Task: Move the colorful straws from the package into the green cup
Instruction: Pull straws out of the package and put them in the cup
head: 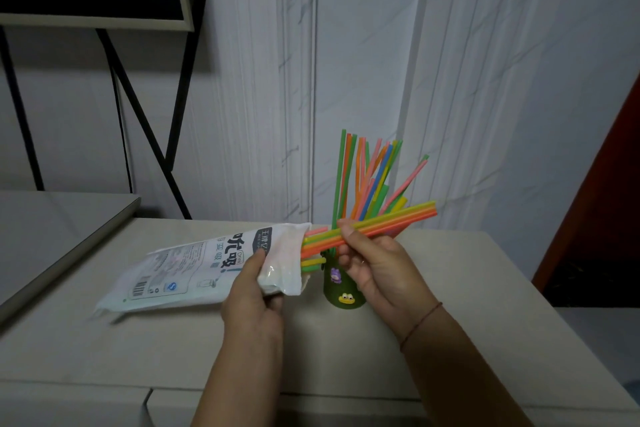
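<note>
Straws (388, 224): thin plastic tubes, neon colours – green, orange, pink, yellow, blue. Three groups. 1) bundle pinched in right hand (372, 262), roughly 4–5 straws (yellow, green, orange, pink), lying nearly level, tips pointing right and slightly up, tail ends near the package mouth; can't tell if they are inside it. 2) a few more sticking out of the package (207, 265) mouth, yellow/orange/pink ends showing, exact no. hard to tell. 3) big fan already standing in the green cup (341, 291), approx 15–20, can't count exactly as they overlap; most upright, several leaning right.

Package: 1, white plastic bag w/ dark printed text and a barcode, lying tilted on the table (173, 350), open end facing right. Left hand (254, 291) grips it near the mouth, thumb on top, fingers curled under.

Cup: 1, dark green, narrow, standing on table behind right hand, partly hidden. Two small cartoon stickers on its side – purple one above, yellow frog-like one below.

Right hand closed on its bundle btwn thumb and fingers; thin cord bracelet (420, 324) on the wrist.
</note>
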Demonstrator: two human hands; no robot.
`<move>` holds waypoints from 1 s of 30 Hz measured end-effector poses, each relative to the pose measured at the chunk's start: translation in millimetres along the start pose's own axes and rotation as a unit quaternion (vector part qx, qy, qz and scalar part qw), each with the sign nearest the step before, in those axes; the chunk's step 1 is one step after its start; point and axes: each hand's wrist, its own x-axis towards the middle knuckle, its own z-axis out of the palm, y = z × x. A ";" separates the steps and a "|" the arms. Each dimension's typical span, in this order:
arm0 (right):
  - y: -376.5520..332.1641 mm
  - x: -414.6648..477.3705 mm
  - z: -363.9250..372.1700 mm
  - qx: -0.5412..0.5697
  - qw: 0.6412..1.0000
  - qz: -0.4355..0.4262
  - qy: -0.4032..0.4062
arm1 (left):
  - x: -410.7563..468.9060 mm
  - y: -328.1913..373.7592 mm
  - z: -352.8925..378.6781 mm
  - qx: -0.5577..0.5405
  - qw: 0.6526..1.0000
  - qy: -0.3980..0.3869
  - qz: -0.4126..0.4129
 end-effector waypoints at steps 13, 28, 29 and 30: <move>-9.1 0.2 -8.5 -0.066 0.994 -0.053 0.072 | 4.3 2.7 -1.2 0.003 1.000 0.011 0.011; -47.6 -0.9 -53.8 -0.095 0.969 -0.117 0.194 | 4.3 9.2 -3.1 -0.004 1.000 0.023 0.008; -48.8 -0.4 -57.7 -0.113 0.964 -0.122 0.206 | 4.1 8.9 -3.1 -0.003 1.000 0.021 0.006; -49.2 0.4 -60.5 -0.131 0.960 -0.126 0.215 | 3.5 8.3 -2.8 -0.002 1.000 0.018 0.005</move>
